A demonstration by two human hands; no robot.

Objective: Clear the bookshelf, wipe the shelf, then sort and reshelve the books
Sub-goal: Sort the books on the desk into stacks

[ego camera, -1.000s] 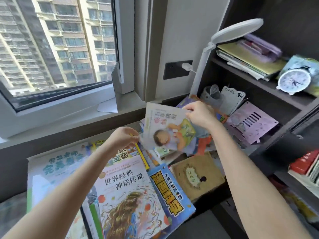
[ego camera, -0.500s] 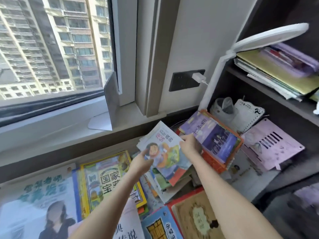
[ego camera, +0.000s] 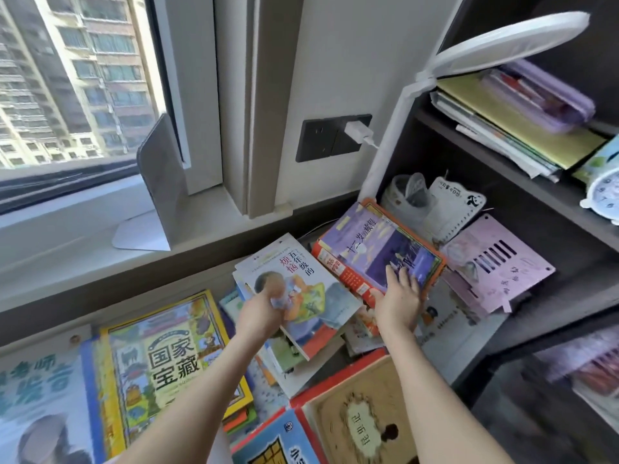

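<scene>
head view: the left hand (ego camera: 259, 316) grasps a paperback (ego camera: 311, 296) with a child drawn on its cover, taking it at the near left edge. the hand is blurred, but its fingers seem curled over the cover. the paperback lies tilted on top of a loose pile of thin books (ego camera: 294, 360) in the middle of the picture.

just to its right the right hand (ego camera: 398, 301) is released: its fingers (ego camera: 402, 276) lie straight and flat on the near corner of a purple book (ego camera: 375, 249) with an orange border, thumb against the near edge. the purple book rests slanted on a thick red-spined book (ego camera: 338, 269), in front of the bookshelf (ego camera: 502, 169) and its lower compartment.

beside the purple book in that compartment a pink slotted bookend (ego camera: 495, 262) lies flat, and a white bookend (ego camera: 455, 205) leans behind it. on the shelf board above sits a stack of papers (ego camera: 502, 135) with a purple case (ego camera: 542, 95) on top, and a clock (ego camera: 603, 195) stands at the right edge. a white lamp (ego camera: 509, 38) reaches over that shelf.

on the wall a white plug (ego camera: 358, 133) sits in a dark socket (ego camera: 321, 139). a grey bookend (ego camera: 160, 189) stands upright on the window sill (ego camera: 67, 236). nearer, a yellow book (ego camera: 167, 356) lies flat at the left and a tan book (ego camera: 361, 426) at the lower right.
</scene>
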